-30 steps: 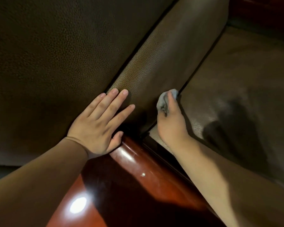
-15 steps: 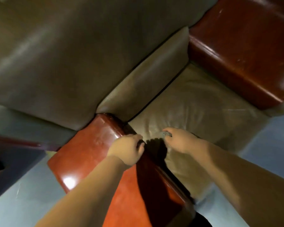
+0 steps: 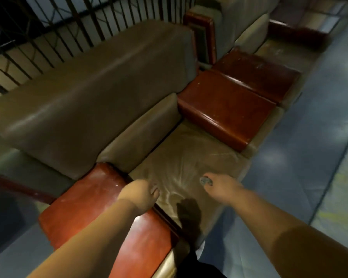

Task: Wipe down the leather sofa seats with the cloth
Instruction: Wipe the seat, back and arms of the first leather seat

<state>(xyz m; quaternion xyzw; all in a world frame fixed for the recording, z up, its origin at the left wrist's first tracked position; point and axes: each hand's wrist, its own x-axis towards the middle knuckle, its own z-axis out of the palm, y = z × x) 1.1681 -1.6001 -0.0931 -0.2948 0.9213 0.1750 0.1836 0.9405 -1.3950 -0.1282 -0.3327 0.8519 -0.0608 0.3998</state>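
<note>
Right hand point(image 3: 219, 186) out over the seat cushion point(image 3: 191, 157), and there's the cloth point(image 3: 205, 180), a small grey wad bunched inside curled fingers point(image 3: 208, 184), only a scrap of it peeking out at the front of the fist, hanging just above the near-middle of the leather. Left hand point(image 3: 139, 194) sits at the inner edge of the glossy red-brown armrest point(image 3: 92, 199), fingers loosely curled and holding nothing that can be seen; whether they actually touch the wood or the cushion edge is hard to tell through the blur. Now, the risks from here. That cloth is balled up tight, so very little of it would meet the leather, and a pass like that would likely leave streaks or have knuckles dragging across the seat instead of fabric. The cushion is deeply creased, wrinkles fanning out from the near end, and a wad could skip over those folds and miss the dirt lying in them. The seam where the seat meets the back cushion point(image 3: 100, 93) looks easy to skimp too. Leaning weight on that polished armrest could let the left hand slide. Further along, a second red armrest point(image 3: 227, 109) and another seat point(image 3: 275, 49) wait beyond it, so plenty looks left to wipe. Containers? None in view, no bucket, no spray bottle, nothing to rinse that cloth in.
</note>
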